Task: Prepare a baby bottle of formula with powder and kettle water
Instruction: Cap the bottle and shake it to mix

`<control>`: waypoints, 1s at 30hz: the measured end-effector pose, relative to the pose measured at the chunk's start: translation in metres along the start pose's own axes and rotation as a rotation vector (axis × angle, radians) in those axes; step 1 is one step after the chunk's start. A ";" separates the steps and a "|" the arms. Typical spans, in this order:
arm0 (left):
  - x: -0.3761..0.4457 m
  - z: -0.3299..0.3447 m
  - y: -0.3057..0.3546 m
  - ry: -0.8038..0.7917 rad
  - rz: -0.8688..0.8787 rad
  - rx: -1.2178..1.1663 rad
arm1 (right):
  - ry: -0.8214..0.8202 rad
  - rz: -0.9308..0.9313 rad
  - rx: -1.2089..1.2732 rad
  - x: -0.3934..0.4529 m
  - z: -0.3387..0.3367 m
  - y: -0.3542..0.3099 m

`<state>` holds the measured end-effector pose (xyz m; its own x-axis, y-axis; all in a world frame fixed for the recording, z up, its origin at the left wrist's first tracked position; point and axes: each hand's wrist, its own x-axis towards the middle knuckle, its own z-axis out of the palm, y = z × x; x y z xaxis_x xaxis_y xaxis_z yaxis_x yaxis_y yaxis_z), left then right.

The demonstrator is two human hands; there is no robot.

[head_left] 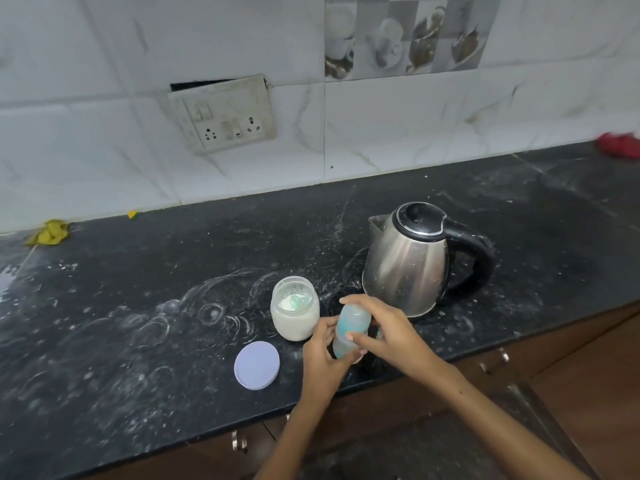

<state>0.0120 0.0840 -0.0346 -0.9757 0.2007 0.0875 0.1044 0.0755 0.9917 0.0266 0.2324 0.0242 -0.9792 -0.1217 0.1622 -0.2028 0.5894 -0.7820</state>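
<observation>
A pale blue baby bottle (350, 325) is held tilted over the black counter (138, 306) near its front edge. My left hand (323, 355) grips its lower part and my right hand (384, 327) curls round its upper part. Just left of it stands an open jar of white powder (294, 311) with a pale scoop inside. The jar's lilac lid (257, 365) lies flat in front of it. A steel kettle (412, 261) with a black lid and handle stands behind my right hand, spout pointing left.
White powder is scattered over the counter. A yellow cloth (48, 232) lies at the back left and a red one (620, 143) at the far right. A socket plate (225, 114) hangs on the tiled wall. Brown cabinet doors (519, 362) sit below the counter.
</observation>
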 end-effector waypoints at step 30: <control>0.028 -0.009 0.094 -0.050 0.070 -0.008 | 0.217 0.111 0.266 -0.007 -0.007 -0.009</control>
<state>-0.0077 0.0880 0.0616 -0.9551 0.2542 0.1520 0.1705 0.0522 0.9840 0.0356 0.2339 0.0340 -0.9781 0.1212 0.1691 -0.1160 0.3573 -0.9268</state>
